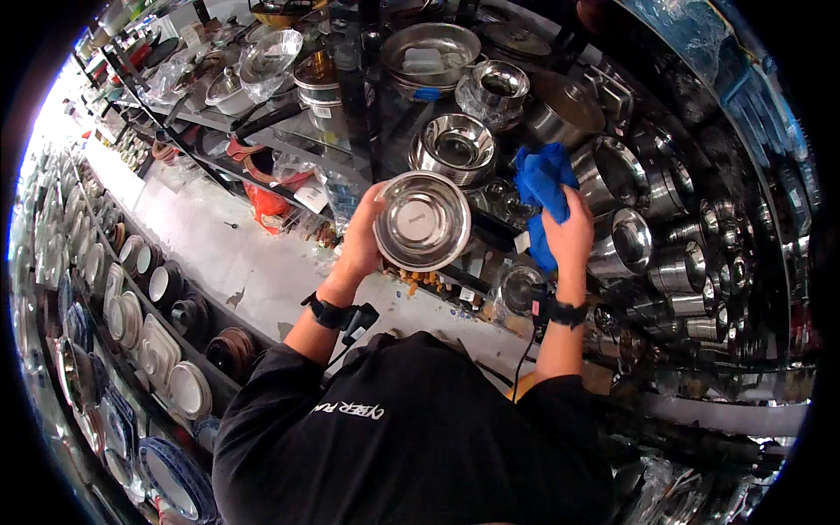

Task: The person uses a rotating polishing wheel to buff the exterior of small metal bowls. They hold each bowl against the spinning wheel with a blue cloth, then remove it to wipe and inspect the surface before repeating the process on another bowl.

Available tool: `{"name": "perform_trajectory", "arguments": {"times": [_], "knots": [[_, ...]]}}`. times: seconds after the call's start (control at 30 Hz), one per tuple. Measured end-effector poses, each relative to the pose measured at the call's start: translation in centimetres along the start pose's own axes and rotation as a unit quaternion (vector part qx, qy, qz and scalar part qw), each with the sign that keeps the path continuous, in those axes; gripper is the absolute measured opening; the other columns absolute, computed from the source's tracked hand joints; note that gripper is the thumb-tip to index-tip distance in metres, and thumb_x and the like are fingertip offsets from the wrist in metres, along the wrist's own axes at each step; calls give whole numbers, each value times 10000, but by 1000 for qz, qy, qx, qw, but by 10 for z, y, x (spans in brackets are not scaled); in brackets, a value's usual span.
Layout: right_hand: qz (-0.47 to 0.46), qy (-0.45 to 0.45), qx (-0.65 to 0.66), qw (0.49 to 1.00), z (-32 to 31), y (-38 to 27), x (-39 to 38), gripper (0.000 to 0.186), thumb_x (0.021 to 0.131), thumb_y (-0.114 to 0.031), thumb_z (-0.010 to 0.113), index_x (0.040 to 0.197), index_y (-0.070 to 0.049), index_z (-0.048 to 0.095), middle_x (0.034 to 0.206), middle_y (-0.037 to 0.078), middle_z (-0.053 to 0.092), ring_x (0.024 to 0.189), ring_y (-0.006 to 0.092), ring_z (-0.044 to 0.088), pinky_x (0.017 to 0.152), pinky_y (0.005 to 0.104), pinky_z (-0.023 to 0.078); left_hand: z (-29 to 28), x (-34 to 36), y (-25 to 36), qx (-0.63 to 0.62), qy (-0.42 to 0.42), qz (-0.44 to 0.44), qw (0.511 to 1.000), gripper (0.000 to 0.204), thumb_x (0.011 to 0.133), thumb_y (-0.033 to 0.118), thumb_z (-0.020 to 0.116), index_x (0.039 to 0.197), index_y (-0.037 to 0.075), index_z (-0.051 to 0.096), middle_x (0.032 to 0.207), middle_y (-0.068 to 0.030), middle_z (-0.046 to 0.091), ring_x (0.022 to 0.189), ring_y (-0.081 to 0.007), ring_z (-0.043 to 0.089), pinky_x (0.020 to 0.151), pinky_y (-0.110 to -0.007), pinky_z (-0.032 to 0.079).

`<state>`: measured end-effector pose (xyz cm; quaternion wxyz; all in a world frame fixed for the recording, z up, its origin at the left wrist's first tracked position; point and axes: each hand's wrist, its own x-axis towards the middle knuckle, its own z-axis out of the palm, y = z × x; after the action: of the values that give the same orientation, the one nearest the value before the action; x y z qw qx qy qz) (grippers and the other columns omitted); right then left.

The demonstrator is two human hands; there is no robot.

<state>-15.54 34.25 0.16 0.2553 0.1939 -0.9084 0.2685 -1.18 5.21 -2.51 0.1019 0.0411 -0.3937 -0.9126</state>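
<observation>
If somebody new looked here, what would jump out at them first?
Probably the bright blue cloth in the right hand, vivid beside the silvery metalware. Next might come the shiny bowl in the left hand, near the picture's middle. Pale dishes crowd the left side.

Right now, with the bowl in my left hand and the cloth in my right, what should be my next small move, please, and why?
Probably bring the cloth over to the bowl for a wipe: the left hand already holds the bowl by its side, while the right hand grips the cloth apart from it, with a gap between them.
</observation>
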Motion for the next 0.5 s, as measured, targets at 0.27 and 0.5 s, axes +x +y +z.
{"name": "perform_trajectory", "arguments": {"times": [0.27, 0.5], "knots": [[-58, -139, 171, 974, 20, -8, 6, 398, 863, -238, 635, 1211, -58, 569, 969, 106, 646, 857, 251, 620, 746, 354, 490, 26, 32, -22, 137, 91, 97, 982, 225, 963, 185, 368, 1099, 25, 450, 1023, -40, 472, 975, -110, 433, 901, -239, 347], [126, -230, 480, 837, 35, -57, 19, 463, 905, -119, 594, 1327, 16, 459, 735, 39, 621, 601, 70, 546, 534, 207, 434, 45, 72, -22, 320, 162, 194, 913, 247, 969, 185, 456, 1112, -13, 494, 968, -94, 569, 934, -132, 501, 845, -261, 410]]}}
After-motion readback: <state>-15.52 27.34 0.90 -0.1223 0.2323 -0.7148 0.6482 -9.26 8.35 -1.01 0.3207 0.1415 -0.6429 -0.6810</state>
